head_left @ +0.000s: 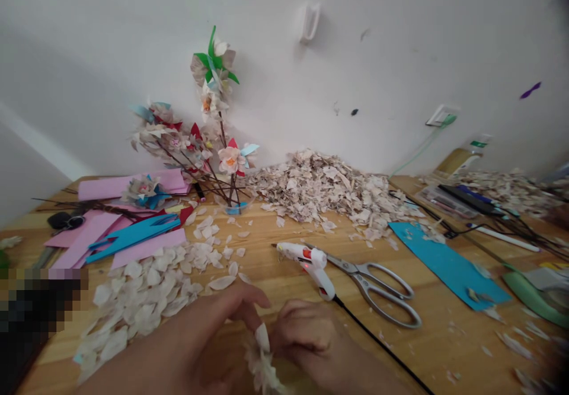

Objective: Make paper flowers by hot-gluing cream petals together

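Observation:
A pale flower made of layered petals (263, 371) is at the bottom middle, partly blurred, between my two hands. My left hand (208, 335) curls around its left side with bent fingers, and one white petal (262, 337) stands up at a fingertip. From the right, my right hand (306, 338) is closed in a pinch against that petal; what lies inside its fingers is hidden. Loose pale petals (146, 300) spread over the table beyond my left hand. Just past my right hand lies a white glue gun (313, 261), beside silver-handled scissors (377, 285).
A large heap of dried petals (324, 187) lies against the wall. Finished flower branches (222, 122) stand in a small clear dish. Pink paper (133, 184) and cut blue strips (133, 238) are left, a blue sheet (444, 264) right. The glue gun's black cord (382, 341) runs toward the front edge.

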`<state>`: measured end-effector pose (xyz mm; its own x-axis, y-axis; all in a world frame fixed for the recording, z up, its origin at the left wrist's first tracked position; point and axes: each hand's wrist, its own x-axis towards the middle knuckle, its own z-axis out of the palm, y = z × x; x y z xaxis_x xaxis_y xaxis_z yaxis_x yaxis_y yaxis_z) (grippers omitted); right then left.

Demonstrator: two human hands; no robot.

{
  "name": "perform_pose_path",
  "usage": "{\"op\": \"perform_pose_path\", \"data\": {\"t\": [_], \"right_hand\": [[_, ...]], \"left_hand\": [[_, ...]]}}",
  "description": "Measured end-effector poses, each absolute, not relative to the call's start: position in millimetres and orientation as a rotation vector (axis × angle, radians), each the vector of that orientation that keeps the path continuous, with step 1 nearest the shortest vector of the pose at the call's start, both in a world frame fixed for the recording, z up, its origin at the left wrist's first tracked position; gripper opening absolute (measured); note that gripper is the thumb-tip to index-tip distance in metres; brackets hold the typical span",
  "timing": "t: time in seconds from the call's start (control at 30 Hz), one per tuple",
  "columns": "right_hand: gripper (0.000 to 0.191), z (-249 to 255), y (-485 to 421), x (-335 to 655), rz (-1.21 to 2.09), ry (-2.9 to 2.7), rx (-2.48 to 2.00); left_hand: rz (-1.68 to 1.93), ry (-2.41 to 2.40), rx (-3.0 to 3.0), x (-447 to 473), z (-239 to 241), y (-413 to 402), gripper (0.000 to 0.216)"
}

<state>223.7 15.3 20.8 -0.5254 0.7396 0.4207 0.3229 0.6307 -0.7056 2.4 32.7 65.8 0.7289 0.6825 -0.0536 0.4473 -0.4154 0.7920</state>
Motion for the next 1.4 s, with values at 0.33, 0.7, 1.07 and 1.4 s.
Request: {"op": "perform_pose_path", "data": {"t": [0.33, 0.7, 1.07, 1.4], "right_hand": [[0.008, 20.3, 14.5, 225.7, 1.184, -1.850, -0.951], [0.012, 13.5, 22.3, 225.8, 1.636, -1.440, -1.053], [0.009, 7.1, 24.2, 227.4, 1.763, -1.239, -1.000], [0.019, -4.3, 30.7, 227.0, 1.843, -1.087, -0.978]], "left_hand": [[0.401, 0.639, 1.778, 4.2, 54.6, 39.6, 0.074], [0.420, 0.537, 1.549, 11.8, 55.9, 41.6, 0.059], [0.487, 0.456, 1.381, 17.7, 49.8, 38.5, 0.053], [0.590, 0.371, 1.221, 24.0, 28.6, 45.5, 0.061]]}}
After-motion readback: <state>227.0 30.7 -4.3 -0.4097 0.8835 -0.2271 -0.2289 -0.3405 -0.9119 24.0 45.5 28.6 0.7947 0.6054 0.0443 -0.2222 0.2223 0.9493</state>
